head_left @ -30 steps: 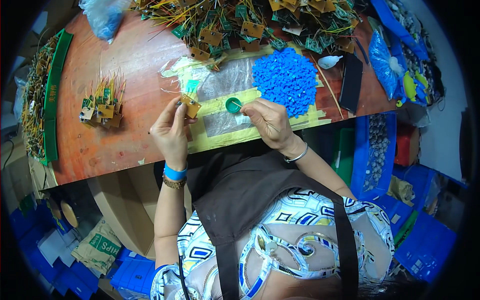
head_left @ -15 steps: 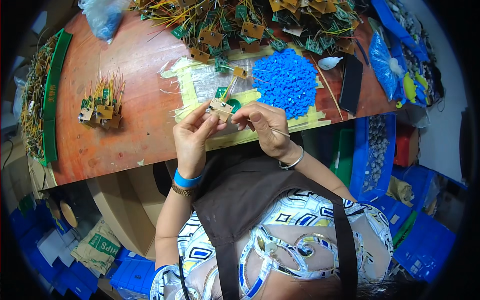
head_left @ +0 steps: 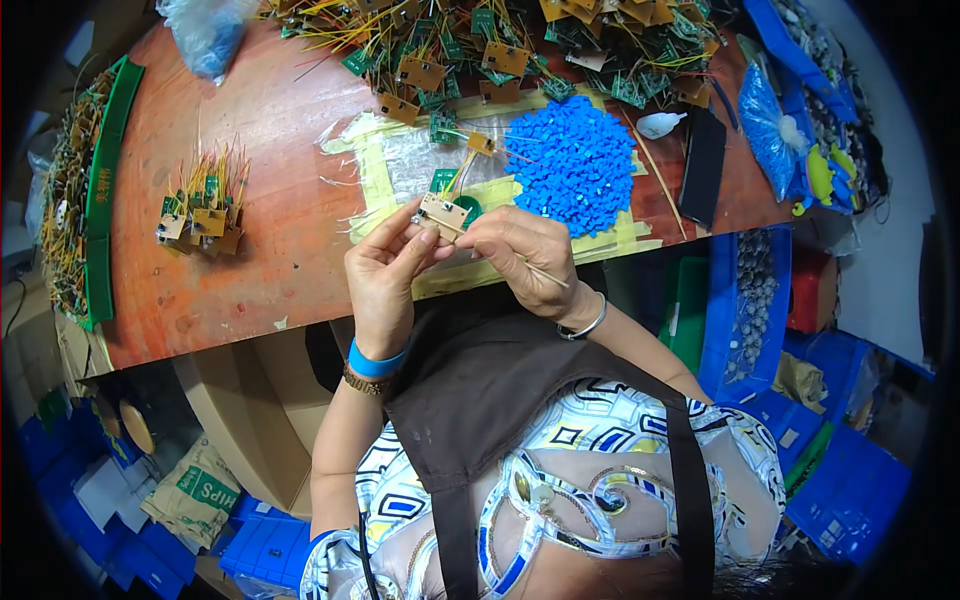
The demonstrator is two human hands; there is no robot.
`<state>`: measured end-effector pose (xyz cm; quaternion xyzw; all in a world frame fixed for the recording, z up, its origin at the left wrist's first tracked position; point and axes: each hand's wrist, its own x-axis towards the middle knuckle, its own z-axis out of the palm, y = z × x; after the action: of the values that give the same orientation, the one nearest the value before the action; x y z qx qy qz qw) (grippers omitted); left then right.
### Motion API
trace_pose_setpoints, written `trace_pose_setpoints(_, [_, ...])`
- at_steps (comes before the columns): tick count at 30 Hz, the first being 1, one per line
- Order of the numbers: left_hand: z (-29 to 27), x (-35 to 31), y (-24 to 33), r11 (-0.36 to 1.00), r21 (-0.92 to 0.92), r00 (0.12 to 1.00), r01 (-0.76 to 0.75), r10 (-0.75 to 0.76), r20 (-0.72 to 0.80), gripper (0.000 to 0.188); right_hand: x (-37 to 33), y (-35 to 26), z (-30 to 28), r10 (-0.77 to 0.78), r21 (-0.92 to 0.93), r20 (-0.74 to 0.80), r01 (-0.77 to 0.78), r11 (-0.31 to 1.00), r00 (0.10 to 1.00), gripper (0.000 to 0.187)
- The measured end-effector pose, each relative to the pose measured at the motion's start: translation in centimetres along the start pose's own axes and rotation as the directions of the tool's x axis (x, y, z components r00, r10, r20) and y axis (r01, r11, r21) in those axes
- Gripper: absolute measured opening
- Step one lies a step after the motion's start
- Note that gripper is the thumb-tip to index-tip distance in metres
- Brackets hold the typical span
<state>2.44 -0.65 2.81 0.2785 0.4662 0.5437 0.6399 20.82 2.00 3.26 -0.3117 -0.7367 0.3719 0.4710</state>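
Between the thumb and fingers of my left hand is a small tan circuit board, tilted, with black parts on its face. Yellow wires run from it toward a green board lying just beyond. My right hand is closed on a thin wooden stick, whose tip meets the near edge of the tan board. Behind the fingers a green round thing is partly hidden. Close by, past my right hand, lies a heap of small blue plastic pieces.
Wired circuit boards pile up at the back, with a smaller cluster at left. A green-edged bin borders the far left. Right of the blue heap are another stick, a white bulb-shaped thing and a black phone-like slab.
My right hand has curled more tightly round the stick and turned slightly. Its fingers have moved a little left, closer to the board. The left hand stays almost still.
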Motion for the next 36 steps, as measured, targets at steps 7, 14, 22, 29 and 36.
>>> trace_pose_setpoints(7, [-0.2, 0.2, 0.4, 1.0, 0.011, 0.999, -0.004, 0.004, -0.035, 0.038, 0.4, -0.4, -1.1, -0.057, -0.105, 0.011, 0.058, 0.993, 0.998, 0.021])
trace_pose_setpoints(14, [-0.8, 0.7, 0.7, 0.989, 0.029, 0.979, -0.146, 0.149, -0.136, 0.038, 1.4, 4.2, -3.4, -0.085, -0.605, -0.021, 0.055, 0.795, 0.996, 0.017])
trace_pose_setpoints(22, [-0.6, 0.4, 0.2, 0.982, 0.105, 0.978, -0.16, 0.171, -0.116, 0.034, 1.9, 5.9, -3.1, -0.09, -0.784, 0.06, 0.103, 0.612, 0.994, 0.021])
trace_pose_setpoints(29, [0.3, 0.2, 0.2, 0.923, 0.279, 0.961, -0.266, 0.278, -0.003, 0.034, 2.3, 1.0, -2.0, -0.21, -0.568, -0.08, 0.128, 0.813, 0.974, 0.024])
trace_pose_setpoints(36, [1.4, 0.1, -0.2, 0.939, 0.265, 0.975, -0.22, 0.205, 0.083, 0.036, 2.6, -1.5, -0.7, -0.214, -0.562, 0.097, 0.231, 0.794, 0.972, 0.026])
